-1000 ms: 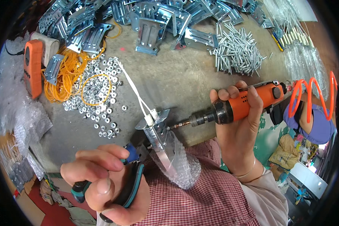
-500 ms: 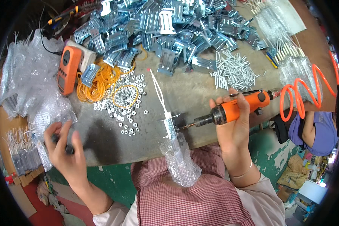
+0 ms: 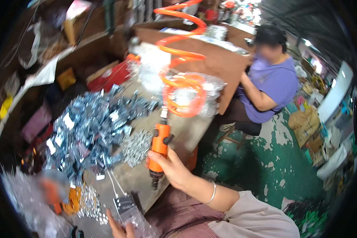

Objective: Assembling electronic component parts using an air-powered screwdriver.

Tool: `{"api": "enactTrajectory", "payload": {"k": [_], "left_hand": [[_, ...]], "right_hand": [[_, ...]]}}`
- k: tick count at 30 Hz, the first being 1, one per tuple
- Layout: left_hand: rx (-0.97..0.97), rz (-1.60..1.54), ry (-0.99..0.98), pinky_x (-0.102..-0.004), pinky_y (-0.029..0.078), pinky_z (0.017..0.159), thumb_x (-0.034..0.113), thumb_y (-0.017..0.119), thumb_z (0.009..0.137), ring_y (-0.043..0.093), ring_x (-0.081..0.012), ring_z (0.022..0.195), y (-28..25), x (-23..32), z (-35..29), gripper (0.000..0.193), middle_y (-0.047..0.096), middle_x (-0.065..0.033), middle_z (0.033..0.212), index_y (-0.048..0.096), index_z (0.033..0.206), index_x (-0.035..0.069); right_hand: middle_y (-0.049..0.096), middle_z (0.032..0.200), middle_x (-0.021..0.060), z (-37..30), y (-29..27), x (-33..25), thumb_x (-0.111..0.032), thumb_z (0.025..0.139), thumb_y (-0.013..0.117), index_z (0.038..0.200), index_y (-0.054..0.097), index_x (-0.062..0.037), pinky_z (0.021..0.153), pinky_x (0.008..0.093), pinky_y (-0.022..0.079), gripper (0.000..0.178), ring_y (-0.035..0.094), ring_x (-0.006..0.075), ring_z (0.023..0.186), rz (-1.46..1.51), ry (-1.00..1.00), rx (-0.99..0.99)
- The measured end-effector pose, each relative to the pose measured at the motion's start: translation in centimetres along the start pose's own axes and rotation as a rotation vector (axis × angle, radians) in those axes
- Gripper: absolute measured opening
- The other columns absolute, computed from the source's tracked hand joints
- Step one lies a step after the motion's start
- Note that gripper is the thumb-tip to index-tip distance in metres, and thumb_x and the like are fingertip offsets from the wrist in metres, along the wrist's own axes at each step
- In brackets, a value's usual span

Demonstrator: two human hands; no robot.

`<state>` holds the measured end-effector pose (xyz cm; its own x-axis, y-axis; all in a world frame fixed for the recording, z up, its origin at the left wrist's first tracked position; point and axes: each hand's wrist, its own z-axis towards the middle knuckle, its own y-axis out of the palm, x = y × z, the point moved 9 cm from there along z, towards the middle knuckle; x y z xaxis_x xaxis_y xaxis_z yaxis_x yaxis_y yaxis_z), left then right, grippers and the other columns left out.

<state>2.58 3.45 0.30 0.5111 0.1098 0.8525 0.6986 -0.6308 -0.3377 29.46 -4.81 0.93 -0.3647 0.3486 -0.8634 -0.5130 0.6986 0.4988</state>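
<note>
My right hand (image 3: 171, 168) is wrapped round an orange air drill (image 3: 160, 142) with a black chuck. The drill stands nearly upright over the table's front edge, chuck downward, and an orange coiled hose (image 3: 182, 53) runs from its top. Left of the chuck lies a small metal part (image 3: 124, 203) with two white wires, its lower end in a clear bubble-wrap bag (image 3: 141, 224). At the lower edge, my left hand (image 3: 119, 229) is beside this part and bag, fingers apart. Part of that hand is cut off by the picture's edge.
Bent metal brackets (image 3: 91, 127) form a large heap, with a pile of rivets (image 3: 137, 146) beside it. Small washers (image 3: 92, 204), orange rubber bands (image 3: 72, 201) and plastic bags (image 3: 22, 202) lie at left. A person in purple (image 3: 267, 85) sits at a brown board (image 3: 214, 59).
The view has swung up and right, bringing the person in purple and the hose into sight. The drill has tipped from sideways to chuck-down, away from the metal part. My left hand has come toward that part.
</note>
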Motion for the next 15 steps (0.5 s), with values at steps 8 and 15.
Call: {"api": "enactTrajectory", "payload": {"k": [8,15], "left_hand": [[-0.013,-0.822,0.138,-0.0342,0.037,0.098,-0.002,0.054,0.085,0.046,-0.024,0.115,-1.3,-1.1,0.2,0.053,0.046,-0.0142,0.13,0.039,0.135,-0.003],[0.079,-0.032,0.449,-0.0311,0.044,0.085,-0.003,0.054,0.086,0.054,-0.02,0.098,-3.5,1.2,-0.6,0.042,0.057,-0.0121,0.116,0.05,0.127,-0.003]], "right_hand": [[0.054,0.113,0.0172,4.9,-11.1,-8.7,-0.024,0.078,0.069,0.132,0.041,-0.0067,0.091,0.0413,0.043,0.063,0.054,0.0314,0.105,-1.541,-0.265,0.239],[0.054,0.11,0.0111,0.8,-3.2,-11.8,-0.016,0.072,0.069,0.113,0.059,-0.0088,0.09,0.0405,0.044,0.042,0.05,0.0309,0.105,-1.578,-0.721,0.159]]}}
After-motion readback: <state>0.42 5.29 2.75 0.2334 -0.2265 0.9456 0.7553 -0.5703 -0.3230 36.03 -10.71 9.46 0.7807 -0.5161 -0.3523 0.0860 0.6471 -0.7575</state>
